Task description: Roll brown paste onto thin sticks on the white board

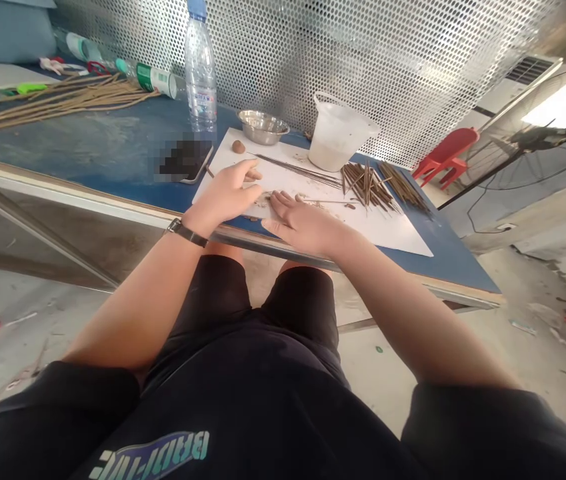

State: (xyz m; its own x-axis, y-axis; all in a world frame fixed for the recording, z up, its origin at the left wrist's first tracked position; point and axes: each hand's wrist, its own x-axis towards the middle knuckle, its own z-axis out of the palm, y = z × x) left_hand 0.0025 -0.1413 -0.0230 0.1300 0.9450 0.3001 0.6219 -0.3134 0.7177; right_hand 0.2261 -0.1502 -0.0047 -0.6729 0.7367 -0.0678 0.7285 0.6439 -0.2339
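Observation:
My left hand (pixel 229 193) rests on the white board (pixel 403 233) near its front left corner, fingers curled and pinched on something small I cannot make out. My right hand (pixel 299 220) lies flat beside it, fingers stretched out and pressed on the board, over a thin stick (pixel 323 201) that pokes out to the right. A row of thin bare sticks (pixel 299 170) lies across the board's middle. A heap of brown coated sticks (pixel 369 185) sits at the right. A brown dough ball (pixel 238 147) lies at the board's far left.
A steel bowl (pixel 263 126), a white plastic tub (pixel 337 137), a water bottle (pixel 200 67) and a phone (pixel 187 161) stand on the blue table (pixel 93 147). Long sticks (pixel 57 100) lie at the far left. A perforated metal screen (pixel 363 53) backs the table. Red chair (pixel 445 155) and fan (pixel 537 150) at right.

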